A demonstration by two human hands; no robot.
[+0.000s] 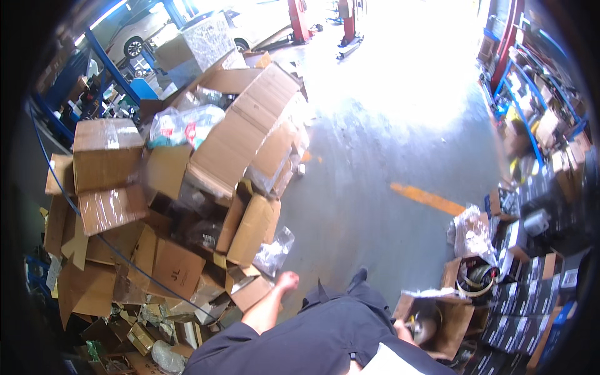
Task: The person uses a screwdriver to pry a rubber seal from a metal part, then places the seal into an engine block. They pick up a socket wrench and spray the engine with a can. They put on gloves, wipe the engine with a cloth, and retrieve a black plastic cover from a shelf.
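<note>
My left hand point(287, 280) hangs beside the cardboard pile, its fingers loosely curled and nothing visible in them. Close to it are a small open carton point(249, 289) and a crumpled sheet of clear plastic point(275, 251). Low on the right, part of my right hand point(402, 329) shows at the near side of an open cardboard box point(457, 331). A round metal part point(426, 322) sits inside that box. The right hand's fingers are too small and partly hidden, so whether they touch the box cannot be told.
Flattened and open cartons point(244, 125) heap up on the left, with a clear plastic bag point(186, 128) on top. A blue hose point(119, 253) crosses the heap. Stacked dark boxes point(515, 319) and blue shelving point(522, 119) line the right. Red lift posts point(347, 22) stand ahead.
</note>
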